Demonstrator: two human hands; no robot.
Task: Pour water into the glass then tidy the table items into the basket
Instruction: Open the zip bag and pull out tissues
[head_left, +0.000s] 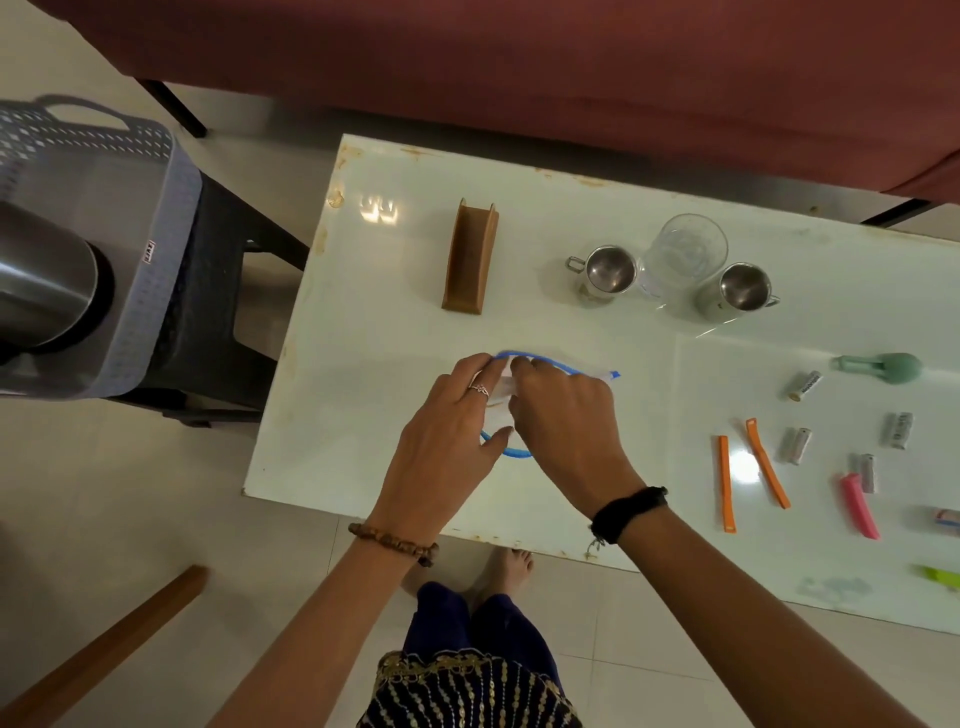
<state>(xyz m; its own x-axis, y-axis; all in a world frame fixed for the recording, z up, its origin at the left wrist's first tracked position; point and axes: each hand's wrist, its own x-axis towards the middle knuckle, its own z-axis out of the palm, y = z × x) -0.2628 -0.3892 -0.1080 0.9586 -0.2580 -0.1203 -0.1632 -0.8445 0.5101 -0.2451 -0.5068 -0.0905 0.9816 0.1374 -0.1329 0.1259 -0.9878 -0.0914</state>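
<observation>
Both hands over near-left part of white table (363, 322), meeting on clear blue-edged pouch (550, 364). Left hand (452, 436): fingers curled, tips pinching pouch's left end. Right hand (566, 421): fingers curled, pinching pouch top edge just beside left fingertips. Glass (683, 257) upright at far side, between two steel cups (605, 273), contents not discernible. Grey basket (150, 218) on dark stool left of table, steel vessel (41, 280) inside. Batteries (802, 385), orange clips (768, 462), pink clip (860, 506) scattered at right.
</observation>
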